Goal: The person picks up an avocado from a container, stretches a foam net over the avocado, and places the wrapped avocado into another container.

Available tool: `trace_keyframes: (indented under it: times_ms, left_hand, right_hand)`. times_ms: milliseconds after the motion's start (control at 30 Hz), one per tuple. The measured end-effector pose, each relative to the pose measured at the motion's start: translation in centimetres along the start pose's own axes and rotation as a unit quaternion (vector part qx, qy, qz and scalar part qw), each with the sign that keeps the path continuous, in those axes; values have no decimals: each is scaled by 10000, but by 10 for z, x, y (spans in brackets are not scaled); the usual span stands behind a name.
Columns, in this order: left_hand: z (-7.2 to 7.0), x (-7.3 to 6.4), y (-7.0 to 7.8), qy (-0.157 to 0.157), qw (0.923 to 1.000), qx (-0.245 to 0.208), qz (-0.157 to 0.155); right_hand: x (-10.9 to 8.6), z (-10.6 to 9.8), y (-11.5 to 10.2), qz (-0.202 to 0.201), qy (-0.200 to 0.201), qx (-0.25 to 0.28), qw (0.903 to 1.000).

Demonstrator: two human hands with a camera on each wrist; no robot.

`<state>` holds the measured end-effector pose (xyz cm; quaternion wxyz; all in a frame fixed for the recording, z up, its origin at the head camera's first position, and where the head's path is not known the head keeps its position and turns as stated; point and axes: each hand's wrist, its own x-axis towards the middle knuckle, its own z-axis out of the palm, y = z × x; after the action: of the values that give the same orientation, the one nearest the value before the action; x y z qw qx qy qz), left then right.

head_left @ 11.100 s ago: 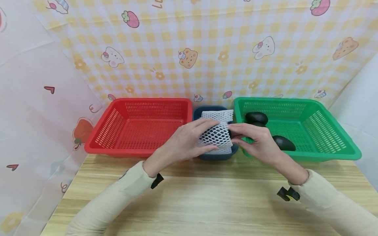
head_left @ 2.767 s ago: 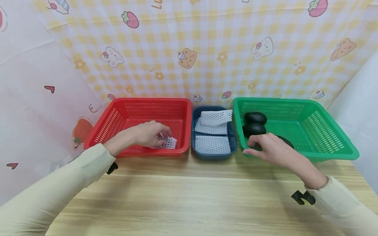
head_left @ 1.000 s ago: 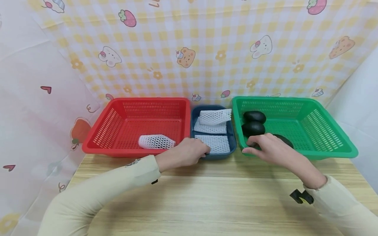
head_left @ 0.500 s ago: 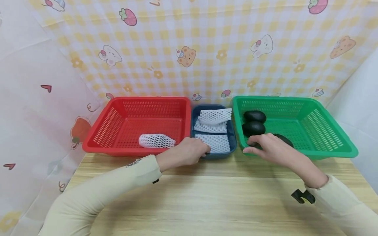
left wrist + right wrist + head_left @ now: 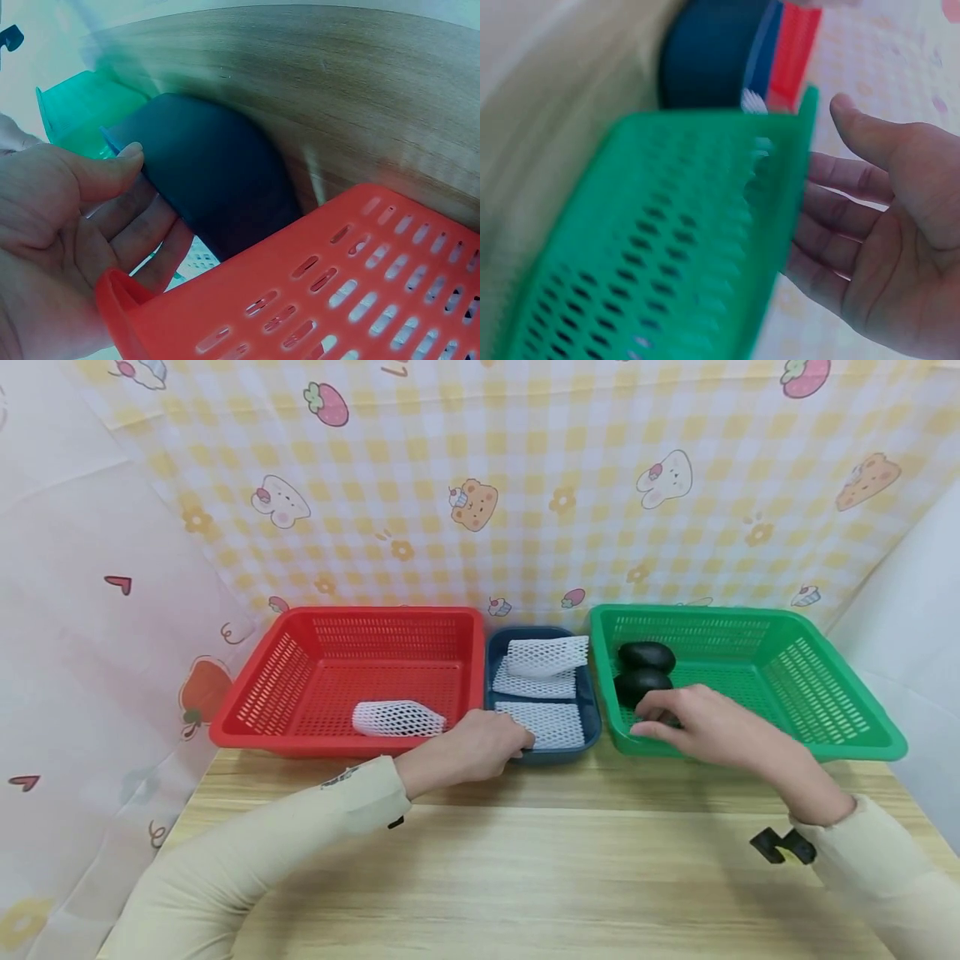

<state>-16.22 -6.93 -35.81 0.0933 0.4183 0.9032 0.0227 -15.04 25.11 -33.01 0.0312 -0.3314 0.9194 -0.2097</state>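
My left hand point(image 5: 468, 745) grips the front left rim of the dark blue tray point(image 5: 591, 727); in the left wrist view its thumb point(image 5: 131, 154) lies at the rim with the fingers inside. White foam net sleeves point(image 5: 551, 727) lie flat in the tray's front part, and more sleeves point(image 5: 547, 658) overlap at the back. Over the front left corner of the green basket point(image 5: 825, 750) hangs my right hand point(image 5: 708, 722), fingers loosely bent and thumb apart in the right wrist view. Two black, smooth avocados point(image 5: 647, 657) lie behind it.
On the left stands a red basket point(image 5: 483, 652) with a netted avocado point(image 5: 397, 718) near its front. The three containers stand side by side along the back of the wooden table point(image 5: 525, 860), before a checked cloth point(image 5: 420, 510).
The netted avocado was put into the red basket, and my left hand moved right to the tray rim. Just now my right hand has shifted slightly up and right, covering the front avocado.
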Motion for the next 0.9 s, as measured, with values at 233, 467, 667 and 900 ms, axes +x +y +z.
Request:
trace_keyframes:
  times_ms: [233, 467, 667, 900]
  left_hand:
    - [-1, 0, -1, 2, 10000, 58, 8]
    - [1, -1, 0, 59, 10000, 34, 68]
    - [2, -1, -1, 72, 9999, 83, 64]
    - [2, 0, 0, 35, 9999, 148, 26]
  right_hand:
    - [-8, -35, 16, 253, -139, -168, 9994]
    - [-11, -60, 27, 1030, -1077, -397, 9880]
    - [-5, -70, 41, 1447, -1687, -520, 9736]
    - [7, -78, 56, 1486, -2115, -586, 9642]
